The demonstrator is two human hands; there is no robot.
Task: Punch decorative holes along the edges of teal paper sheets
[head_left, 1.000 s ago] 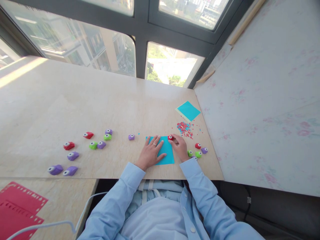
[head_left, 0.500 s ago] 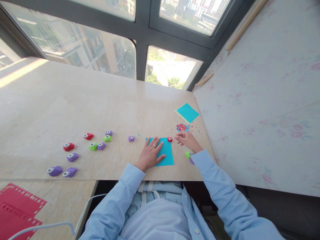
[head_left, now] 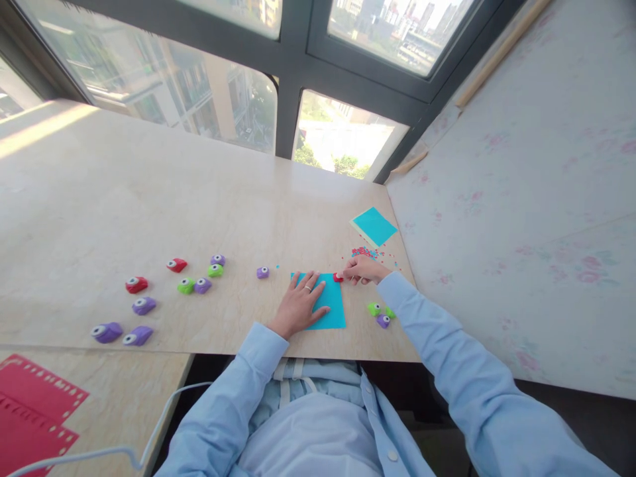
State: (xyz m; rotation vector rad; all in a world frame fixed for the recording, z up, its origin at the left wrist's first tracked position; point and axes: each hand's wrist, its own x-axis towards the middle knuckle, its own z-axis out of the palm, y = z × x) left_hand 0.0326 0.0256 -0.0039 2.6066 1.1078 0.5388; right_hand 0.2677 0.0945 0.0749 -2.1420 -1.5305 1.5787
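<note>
Left hand [head_left: 299,306] resting on blue paper [head_left: 334,303], grip apart; right hand [head_left: 366,269] touching red punch [head_left: 337,279], cannot tell if clamping.

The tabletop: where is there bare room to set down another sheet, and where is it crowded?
Widest bare stretch: tabletop between window frame and punches at left. A smaller patch lies between the lone purple punch and the nearest green punch. Crowded: around the right hand, with red punch, confetti, blue sheet and left hand close together.

Lt-blue shirt [head_left: 380,417], pale btns [head_left: 392,456], long cuffed slvs [head_left: 477,358], thin ring [head_left: 309,288]
</note>
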